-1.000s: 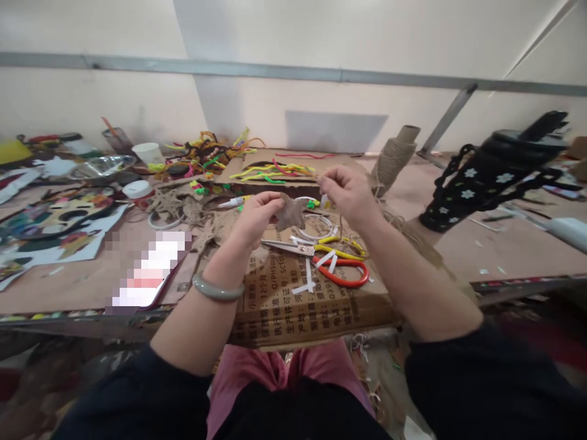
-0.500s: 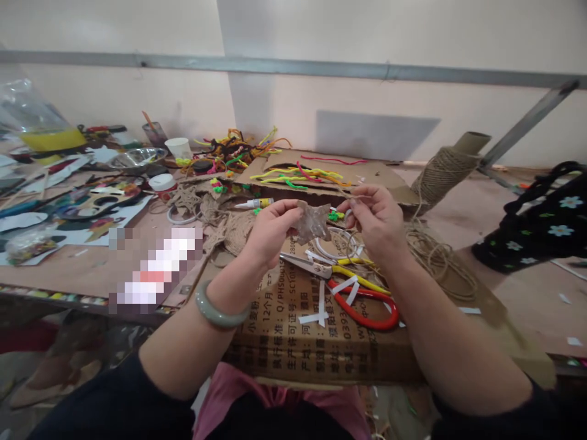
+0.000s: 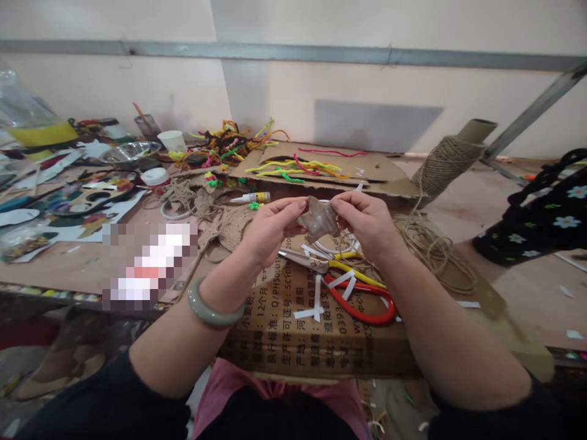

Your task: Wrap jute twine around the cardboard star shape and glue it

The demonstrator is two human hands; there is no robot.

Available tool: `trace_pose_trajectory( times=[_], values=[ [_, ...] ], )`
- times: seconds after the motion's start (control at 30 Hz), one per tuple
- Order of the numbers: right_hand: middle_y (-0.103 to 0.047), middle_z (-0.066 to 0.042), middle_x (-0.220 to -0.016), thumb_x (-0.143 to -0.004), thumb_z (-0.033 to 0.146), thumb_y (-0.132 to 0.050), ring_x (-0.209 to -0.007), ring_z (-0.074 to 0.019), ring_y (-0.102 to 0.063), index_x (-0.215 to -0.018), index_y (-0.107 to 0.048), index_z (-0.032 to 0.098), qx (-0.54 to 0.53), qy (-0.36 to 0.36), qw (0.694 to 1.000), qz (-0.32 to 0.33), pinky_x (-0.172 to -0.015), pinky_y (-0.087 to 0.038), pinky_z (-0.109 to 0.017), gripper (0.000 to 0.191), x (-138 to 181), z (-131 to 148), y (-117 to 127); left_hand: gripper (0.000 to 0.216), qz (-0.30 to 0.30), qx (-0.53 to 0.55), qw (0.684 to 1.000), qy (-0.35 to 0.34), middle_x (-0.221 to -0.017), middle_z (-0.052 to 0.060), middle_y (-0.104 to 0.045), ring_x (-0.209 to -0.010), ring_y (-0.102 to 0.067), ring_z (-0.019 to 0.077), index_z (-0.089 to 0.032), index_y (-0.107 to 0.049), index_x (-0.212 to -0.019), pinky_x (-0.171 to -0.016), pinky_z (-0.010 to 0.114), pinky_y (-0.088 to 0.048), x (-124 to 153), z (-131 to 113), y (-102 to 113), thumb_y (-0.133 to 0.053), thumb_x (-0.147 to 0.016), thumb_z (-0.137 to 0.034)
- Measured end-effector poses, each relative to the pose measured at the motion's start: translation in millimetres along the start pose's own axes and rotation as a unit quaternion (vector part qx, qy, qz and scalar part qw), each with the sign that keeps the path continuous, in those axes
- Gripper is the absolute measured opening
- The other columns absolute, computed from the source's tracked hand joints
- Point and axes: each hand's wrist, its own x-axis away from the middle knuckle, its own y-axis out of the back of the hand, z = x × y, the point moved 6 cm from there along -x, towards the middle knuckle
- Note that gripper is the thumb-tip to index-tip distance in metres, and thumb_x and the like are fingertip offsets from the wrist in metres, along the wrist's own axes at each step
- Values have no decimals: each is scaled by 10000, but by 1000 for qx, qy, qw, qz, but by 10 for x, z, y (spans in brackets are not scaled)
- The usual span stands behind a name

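Over the cardboard, my left hand (image 3: pixel 279 223) is closed on the left side of a small star-shaped piece (image 3: pixel 320 220), grey-brown with a shiny face. My right hand (image 3: pixel 364 217) pinches its upper right edge between thumb and fingers. A small whitish tip (image 3: pixel 360 186) shows above the right fingers; what it belongs to is hidden. Below the hands lie scissors (image 3: pixel 369 302) with red and yellow handles, their blades pointing left. White paper strips (image 3: pixel 317 299) are scattered around and across the handles. A white ring (image 3: pixel 323 245) is partly hidden behind the star.
A flattened printed cardboard box (image 3: pixel 316 354) covers the near table. Twine stands on a roll (image 3: pixel 447 162) at right, its loose coils (image 3: pixel 435 256) beside it. A glue tube (image 3: pixel 251 197), twine-wrapped pieces (image 3: pixel 233 226), coloured fuzzy stems (image 3: pixel 298 168) and a black flowered bag (image 3: pixel 541 214) surround the hands.
My right hand has come left and down to the star piece and now grips its edge. The star has turned its face more towards me. The view has shifted slightly.
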Motion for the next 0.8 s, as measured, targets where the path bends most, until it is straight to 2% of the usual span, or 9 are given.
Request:
trace_pose_trajectory(
  times=[0.13,0.23,0.33,0.43,0.5,0.67,0.8],
  values=[
    [-566,31,-534,-741,294,-667,-472,-80,-461,-699,-688,177,45,1,999,21,-445,-371,-222,126,37,61,-39,202,-28,-25,999,3,-680,-6,-657,-602,-566,81,-154,-707,-716,-564,212,-468,6,-12,23,-833,-602,-263],
    [-618,3,-589,-797,384,-663,-507,-92,-503,-726,-708,178,65,25,997,28,-472,-418,-231,222,56,96,-47,157,-49,-38,998,-3,-655,-15,-634,-582,-549,79,-156,-681,-694,-554,214,-459,0,-23,50,-790,-624,-245],
    [-654,-3,-636,-831,450,-650,-499,-87,-508,-784,-719,191,63,68,995,-37,-476,-438,-233,272,53,102,60,135,-69,-50,996,-10,-670,-14,-636,-584,-550,83,-162,-668,-703,-559,220,-458,-8,-29,82,-756,-648,-247],
    [-689,20,-681,-817,362,-690,-492,-88,-520,-976,-714,229,46,115,986,-114,-487,-463,-241,208,79,128,176,119,-73,-56,996,-3,-681,-12,-636,-593,-548,83,-162,-664,-707,-556,217,-452,-8,-20,86,-743,-658,-236],
    [-720,19,-750,-829,306,-674,-525,-98,-558,-1056,-697,258,32,142,982,-121,-530,-499,-261,233,112,163,185,112,-74,-56,996,1,-683,-11,-637,-600,-549,84,-160,-666,-708,-558,216,-453,-3,-14,80,-741,-660,-227],
    [-736,0,-818,-877,264,-626,-647,-128,-641,-924,-709,252,101,190,970,-110,-632,-534,-293,95,213,251,119,99,-77,-60,995,-5,-682,-8,-640,-606,-550,82,-155,-675,-709,-571,217,-463,5,-12,62,-744,-676,-218],
    [-733,-14,-838,-868,222,-623,-784,-169,-680,-851,-689,242,194,268,936,-117,-757,-548,-341,72,267,335,74,81,-81,-66,995,-7,-683,-6,-646,-609,-557,83,-154,-685,-714,-584,221,-478,3,2,51,-737,-687,-209]
  ],
)
